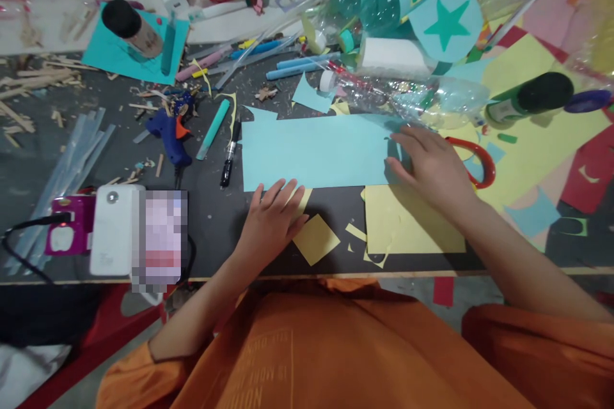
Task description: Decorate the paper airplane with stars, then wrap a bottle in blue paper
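A long light-blue strip of paper [316, 150] lies flat across the middle of the table. My left hand [271, 217] rests with spread fingers, its fingertips at the strip's lower left edge. Over the strip's right end is my right hand [429, 163], thumb and forefinger apart, covering part of that end. Orange-handled scissors [487, 169] lie just beyond the right hand, mostly hidden. Below the strip are a yellow paper square [316, 239] and a larger yellow sheet [415, 227]. A black marker [230, 156] sits beside the strip's left end.
A blue glue gun [173, 140], a teal cutter-like tool [213, 130] and clear glue sticks [71, 185] lie left. A white power bank [115, 230] sits near the front edge. Clear plastic bottles [412, 92] and a bottle model with a green star [447, 24] stand behind. Paper scraps spread right.
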The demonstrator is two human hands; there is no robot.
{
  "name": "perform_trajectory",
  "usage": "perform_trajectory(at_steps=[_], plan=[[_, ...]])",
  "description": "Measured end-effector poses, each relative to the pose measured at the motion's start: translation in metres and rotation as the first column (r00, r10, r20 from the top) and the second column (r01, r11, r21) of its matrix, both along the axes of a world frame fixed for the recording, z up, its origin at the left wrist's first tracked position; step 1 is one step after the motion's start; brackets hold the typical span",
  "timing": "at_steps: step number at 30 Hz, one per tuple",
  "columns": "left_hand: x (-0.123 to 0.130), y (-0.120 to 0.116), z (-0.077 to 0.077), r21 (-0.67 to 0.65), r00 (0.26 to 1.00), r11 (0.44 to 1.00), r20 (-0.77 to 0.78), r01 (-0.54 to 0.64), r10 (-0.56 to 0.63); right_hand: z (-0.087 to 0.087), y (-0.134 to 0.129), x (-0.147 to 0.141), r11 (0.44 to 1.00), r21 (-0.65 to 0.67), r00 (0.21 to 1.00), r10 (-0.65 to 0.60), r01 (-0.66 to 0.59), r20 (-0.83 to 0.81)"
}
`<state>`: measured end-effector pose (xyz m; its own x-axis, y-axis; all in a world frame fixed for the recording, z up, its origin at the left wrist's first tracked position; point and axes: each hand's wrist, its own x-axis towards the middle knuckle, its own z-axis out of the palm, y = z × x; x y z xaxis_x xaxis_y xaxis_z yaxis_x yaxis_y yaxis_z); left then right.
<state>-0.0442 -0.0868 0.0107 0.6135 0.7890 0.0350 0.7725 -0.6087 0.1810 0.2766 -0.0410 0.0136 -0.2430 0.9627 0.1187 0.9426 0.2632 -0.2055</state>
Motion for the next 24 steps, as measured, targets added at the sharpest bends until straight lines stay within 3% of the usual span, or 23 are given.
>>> perform_trajectory(at_steps=[4, 8, 13, 24], plan=[[-0.007, -0.001, 0.0, -0.069, 0.998, 0.997, 0.052, 0.031, -0.027, 0.003, 0.007, 0.001, 0.995, 0.024, 0.993, -0.102, 0.101, 0.059], [-0.018, -0.002, -0.001, -0.058, 0.991, 0.993, 0.089, 0.105, -0.1, 0.003, 0.005, 0.003, 0.991, 0.001, 0.99, -0.137, 0.137, -0.045], [-0.024, 0.002, -0.001, -0.074, 0.986, 0.986, 0.083, 0.147, -0.141, -0.003, 0.01, 0.003, 0.998, -0.055, 0.992, -0.037, 0.03, -0.12], [-0.03, 0.002, 0.0, -0.056, 0.986, 0.986, 0.067, 0.159, -0.155, -0.007, 0.035, -0.01, 0.997, -0.053, 0.998, 0.06, -0.061, -0.021]])
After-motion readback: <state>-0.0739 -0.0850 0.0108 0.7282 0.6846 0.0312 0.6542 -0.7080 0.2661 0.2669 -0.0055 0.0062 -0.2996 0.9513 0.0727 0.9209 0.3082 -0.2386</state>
